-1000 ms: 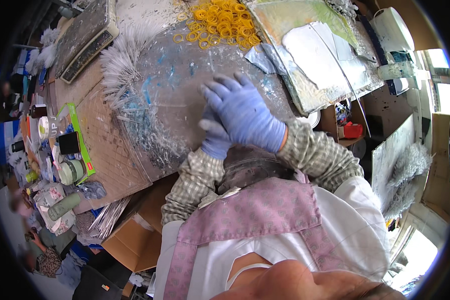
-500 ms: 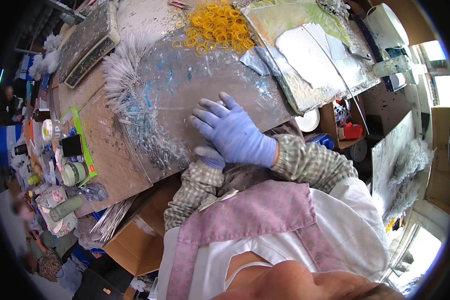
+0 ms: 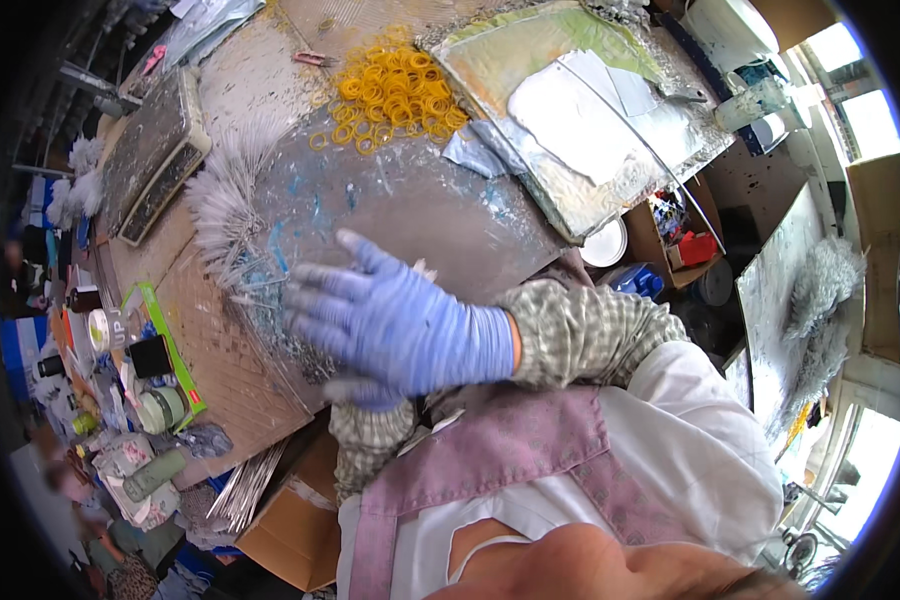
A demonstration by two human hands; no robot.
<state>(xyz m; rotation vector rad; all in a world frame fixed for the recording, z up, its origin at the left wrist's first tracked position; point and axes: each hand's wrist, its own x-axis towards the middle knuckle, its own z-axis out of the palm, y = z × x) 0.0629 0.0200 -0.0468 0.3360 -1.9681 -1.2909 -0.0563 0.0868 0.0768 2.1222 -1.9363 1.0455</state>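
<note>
My right hand (image 3: 395, 325), in a blue-violet glove, reaches across in front of me with its fingers stretched out and slightly blurred. It lies over my left hand (image 3: 365, 391), which wears the same kind of glove and is mostly hidden, its fingers smeared. Beneath both is a grey, paint-stained board (image 3: 420, 220). A small whitish bit (image 3: 425, 269) shows behind the right hand; its kind I cannot make out. Beyond the fingertips, a fanned bundle of thin, pale, translucent strands (image 3: 232, 195) lies along the board's left side.
A heap of yellow rubber bands (image 3: 395, 95) lies at the far side. Right of it is a stained slab (image 3: 460, 65) bearing white sheets and a thin rod. A dark, worn block (image 3: 155, 155) stands far left. Cardboard boxes (image 3: 295, 530) sit below the table edge.
Both hands have shifted left and nearer to me, the right still over the left. The whole view has turned slightly, so the table items appear displaced.
</note>
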